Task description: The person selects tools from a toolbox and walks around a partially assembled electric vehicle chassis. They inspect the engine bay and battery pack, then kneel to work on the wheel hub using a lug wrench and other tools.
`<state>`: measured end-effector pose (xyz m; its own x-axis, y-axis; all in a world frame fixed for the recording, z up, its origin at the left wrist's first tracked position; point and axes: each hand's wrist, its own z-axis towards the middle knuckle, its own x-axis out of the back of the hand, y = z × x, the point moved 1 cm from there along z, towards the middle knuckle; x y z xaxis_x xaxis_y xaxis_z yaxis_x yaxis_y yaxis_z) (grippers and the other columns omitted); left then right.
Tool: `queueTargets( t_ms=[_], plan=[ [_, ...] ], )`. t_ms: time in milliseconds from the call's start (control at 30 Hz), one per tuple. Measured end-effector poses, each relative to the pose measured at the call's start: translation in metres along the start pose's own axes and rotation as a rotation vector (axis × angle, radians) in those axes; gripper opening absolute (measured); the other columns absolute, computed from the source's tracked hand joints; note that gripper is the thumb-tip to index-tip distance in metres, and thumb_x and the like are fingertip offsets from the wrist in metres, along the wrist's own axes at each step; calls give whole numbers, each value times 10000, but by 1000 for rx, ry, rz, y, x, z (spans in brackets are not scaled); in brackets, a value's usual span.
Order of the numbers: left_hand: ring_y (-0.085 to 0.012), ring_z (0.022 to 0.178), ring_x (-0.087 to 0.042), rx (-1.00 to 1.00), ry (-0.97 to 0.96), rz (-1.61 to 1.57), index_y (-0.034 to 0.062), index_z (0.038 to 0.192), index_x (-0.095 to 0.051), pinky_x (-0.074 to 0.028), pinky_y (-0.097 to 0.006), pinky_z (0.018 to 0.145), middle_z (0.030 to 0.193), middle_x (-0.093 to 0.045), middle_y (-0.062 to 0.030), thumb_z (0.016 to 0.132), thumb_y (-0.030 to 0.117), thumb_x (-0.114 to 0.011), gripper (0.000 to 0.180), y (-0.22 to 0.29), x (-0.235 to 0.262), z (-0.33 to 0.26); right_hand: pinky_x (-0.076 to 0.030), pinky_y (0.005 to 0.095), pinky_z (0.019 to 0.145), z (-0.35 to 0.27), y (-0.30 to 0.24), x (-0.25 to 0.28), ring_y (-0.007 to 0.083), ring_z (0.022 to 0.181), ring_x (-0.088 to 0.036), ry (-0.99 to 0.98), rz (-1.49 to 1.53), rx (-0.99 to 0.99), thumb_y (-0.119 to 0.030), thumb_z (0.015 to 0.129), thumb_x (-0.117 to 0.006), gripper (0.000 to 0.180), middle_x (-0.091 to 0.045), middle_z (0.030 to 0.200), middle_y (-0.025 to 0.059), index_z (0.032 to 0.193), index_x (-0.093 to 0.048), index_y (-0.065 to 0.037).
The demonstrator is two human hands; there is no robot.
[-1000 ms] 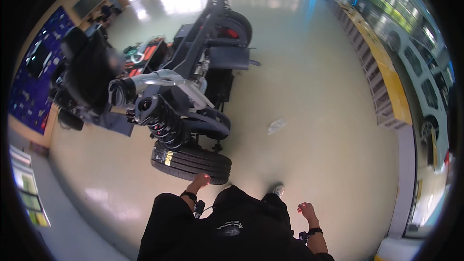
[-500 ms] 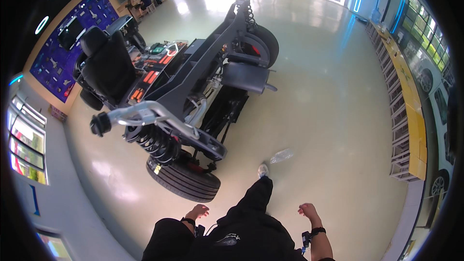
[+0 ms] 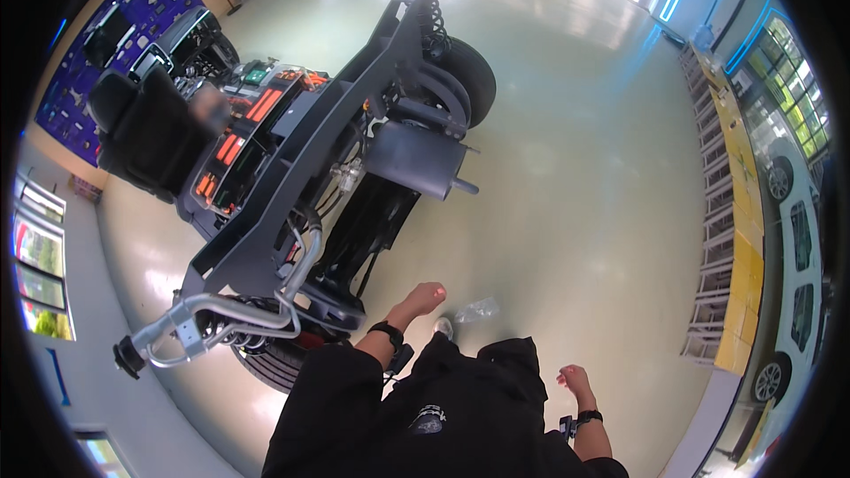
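Over the floor ahead of my body, my left hand (image 3: 427, 297) is curled closed, with nothing seen in it. It is nearest to a stripped vehicle chassis (image 3: 292, 159) with a dark grey frame, apart from it. My right hand (image 3: 574, 379) hangs lower at my right side, empty, its fingers loosely bent and a little apart. Both wrists wear dark bands with small devices. The near tire (image 3: 270, 370) is partly hidden by my left sleeve and the chassis. A crumpled clear plastic piece (image 3: 478, 310) lies on the floor just beyond my shoe.
Silver bent tubing (image 3: 212, 305) juts from the chassis at the near left. A black seat (image 3: 146, 133) and orange-marked parts (image 3: 232, 143) sit on its far side. Along the right runs a long yellow-topped counter (image 3: 742, 239) with stools. Behind glass stands a white car (image 3: 801, 248).
My left hand has swung forward and right, away from my side. The chassis appears farther left and nearer. My right hand stays low; the plastic now sits closer to my body.
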<state>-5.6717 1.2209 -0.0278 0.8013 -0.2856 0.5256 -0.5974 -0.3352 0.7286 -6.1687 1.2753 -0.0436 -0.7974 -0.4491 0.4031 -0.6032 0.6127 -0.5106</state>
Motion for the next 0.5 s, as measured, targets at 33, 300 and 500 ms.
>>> queueTargets(
  t_ms=[33,300,500],
  plan=[
    [-351,830,-575,16,-28,-13,41,849,-596,-454,-419,721,861,-610,-181,783,263,-441,278,18,8,18,-488,294,550,15,-4,12,175,596,-616,-23,-18,-38,-163,773,-530,212,-643,712,118,844,-600,23],
    [-286,764,-623,272,-57,36,58,790,-644,-481,-381,678,754,-645,-128,734,275,-489,272,-7,-10,97,-453,289,538,186,-76,150,147,625,-605,-64,36,-51,-204,771,-528,185,-636,730,80,842,-589,-43],
    [-269,697,-633,592,219,-110,61,654,-652,-491,-386,676,675,-641,-118,714,252,-490,258,26,-14,128,-414,251,476,294,-177,239,141,564,-580,-37,92,-45,-196,757,-526,167,-616,670,66,839,-571,-58]
  ],
)
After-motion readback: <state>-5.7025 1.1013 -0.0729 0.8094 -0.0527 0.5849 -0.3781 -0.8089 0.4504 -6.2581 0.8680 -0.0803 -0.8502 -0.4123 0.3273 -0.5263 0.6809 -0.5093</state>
